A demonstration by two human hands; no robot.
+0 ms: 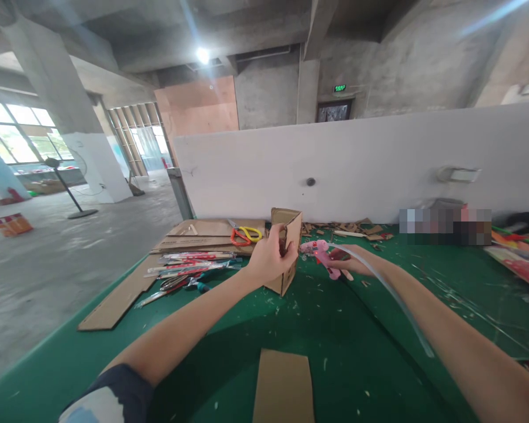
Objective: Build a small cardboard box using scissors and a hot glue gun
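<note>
One green table (pixel 229 364) bears one cardboard sheet (pixel 283 388) up front; beyond it, the left hand (pixel 268 257) grips one folded cardboard piece (pixel 295 227), the right hand (pixel 349 260) one pink glue gun (pixel 322 256) just beside that piece.

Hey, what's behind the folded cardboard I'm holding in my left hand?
Behind the folded cardboard, a white partition stands, and small scraps show to the right. Anything directly behind it is hidden by the cardboard and your left hand.

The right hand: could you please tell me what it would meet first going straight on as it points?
The right hand would probably bring the pink glue gun against the folded cardboard; depth is unclear.
</note>
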